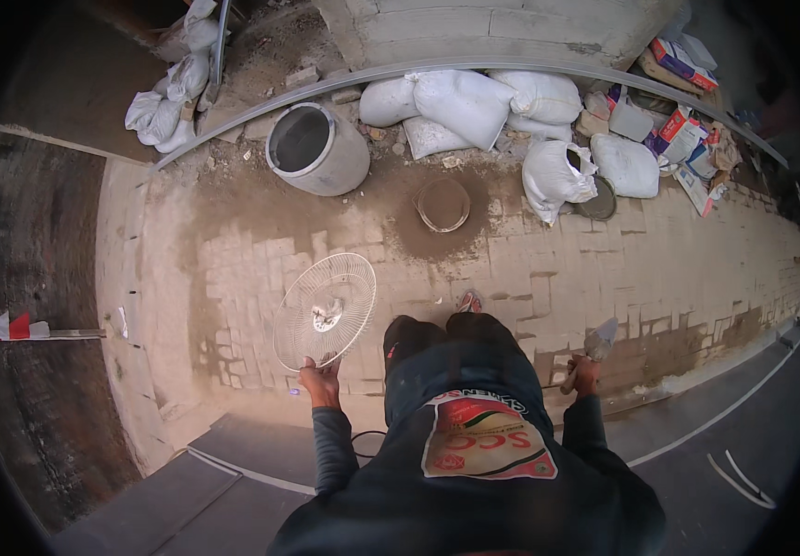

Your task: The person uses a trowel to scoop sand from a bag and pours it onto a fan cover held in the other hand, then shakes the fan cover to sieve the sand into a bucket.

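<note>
My left hand [320, 382] is closed on the lower rim of a round white wire fan guard [302, 310], which hangs tilted above the paving to my left. A pale plate sits at the guard's middle. Out to my right, my right hand [586, 373] grips a trowel [601, 339], its grey blade pointing away from me. Ahead, a round container [443, 205] full of grey-brown powder stands with more powder spilled around it. To its left is a large grey drum [344, 157] with a dark inside.
Full white sacks [465, 102] lie along the wall [502, 37]. An opened white sack [553, 181] leans by a dark round pan [599, 200]. Torn packages [682, 139] are heaped at the far right. A long metal bar [400, 67] spans the back. Block paving [474, 241] covers the ground.
</note>
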The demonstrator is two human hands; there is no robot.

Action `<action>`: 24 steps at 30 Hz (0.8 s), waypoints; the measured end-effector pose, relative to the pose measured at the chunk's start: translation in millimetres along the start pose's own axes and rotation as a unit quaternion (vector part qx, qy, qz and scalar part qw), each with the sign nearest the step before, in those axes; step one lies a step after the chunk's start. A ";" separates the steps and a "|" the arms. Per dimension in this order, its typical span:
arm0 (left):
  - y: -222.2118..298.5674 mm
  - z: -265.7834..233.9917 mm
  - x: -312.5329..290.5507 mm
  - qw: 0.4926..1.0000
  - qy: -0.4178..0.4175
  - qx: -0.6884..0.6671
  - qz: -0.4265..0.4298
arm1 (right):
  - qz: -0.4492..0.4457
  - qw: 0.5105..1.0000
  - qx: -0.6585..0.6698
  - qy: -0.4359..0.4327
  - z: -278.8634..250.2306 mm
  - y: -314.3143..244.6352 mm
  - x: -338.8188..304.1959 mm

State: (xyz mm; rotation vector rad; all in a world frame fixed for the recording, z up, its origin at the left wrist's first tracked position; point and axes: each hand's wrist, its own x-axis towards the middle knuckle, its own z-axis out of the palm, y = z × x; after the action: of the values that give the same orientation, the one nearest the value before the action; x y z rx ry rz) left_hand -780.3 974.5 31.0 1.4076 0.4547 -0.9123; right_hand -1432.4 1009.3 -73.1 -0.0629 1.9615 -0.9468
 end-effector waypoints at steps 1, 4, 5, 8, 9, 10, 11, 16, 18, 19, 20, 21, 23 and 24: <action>-2.1 12.5 -0.2 1.000 -0.006 0.012 -0.003 | -0.010 1.000 -0.004 0.006 -2.9 -3.9 1.4; -4.8 43.1 2.3 0.999 -0.037 0.029 -0.006 | -0.029 0.999 0.013 -0.005 -16.3 -3.7 4.8; -6.6 54.7 6.1 0.998 -0.045 0.042 -0.003 | -0.034 0.999 0.024 -0.013 -20.7 -0.8 4.7; 1.0 83.0 19.5 0.995 -0.060 0.074 0.009 | 0.013 0.998 -0.024 0.048 5.6 -2.9 -18.0; -2.1 102.5 18.3 0.994 -0.052 0.098 0.017 | 0.010 0.999 -0.016 0.036 5.4 -6.0 -23.7; 1.2 116.8 20.1 0.991 -0.047 0.123 0.027 | 0.007 1.000 -0.005 0.023 7.6 -3.4 -30.3; 1.0 117.4 44.2 0.992 -0.078 0.094 -0.002 | 0.003 1.000 0.007 0.010 9.7 -0.9 -37.1; -12.4 187.3 93.2 0.988 -0.042 0.146 -0.034 | 0.079 0.993 0.015 0.082 44.5 -16.9 -74.6; -16.6 214.7 105.9 0.983 -0.069 0.162 -0.044 | 0.094 0.992 0.008 0.089 51.5 -22.6 -81.6; -22.3 224.8 108.9 0.982 -0.049 0.180 -0.016 | 0.091 0.992 0.001 0.088 55.6 -26.2 -84.2; -24.7 233.5 113.3 0.981 -0.059 0.182 -0.023 | 0.087 0.992 -0.007 0.087 59.0 -31.2 -84.5; -24.5 245.1 116.0 0.980 -0.076 0.183 -0.029 | 0.068 0.994 0.002 0.088 60.1 -35.5 -81.5; -27.7 254.9 126.4 0.978 -0.108 0.173 -0.047 | 0.028 0.995 0.020 0.090 63.4 -47.0 -67.8; -30.9 261.7 124.0 0.979 -0.089 0.180 -0.043 | 0.021 0.995 -0.009 0.101 66.8 -54.8 -65.4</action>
State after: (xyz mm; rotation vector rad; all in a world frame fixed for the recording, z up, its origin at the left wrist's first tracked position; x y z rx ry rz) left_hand -792.0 692.7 -41.6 1.6234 0.2212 -1.2257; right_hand -1361.7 957.4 -9.4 0.0665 2.1484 -0.9373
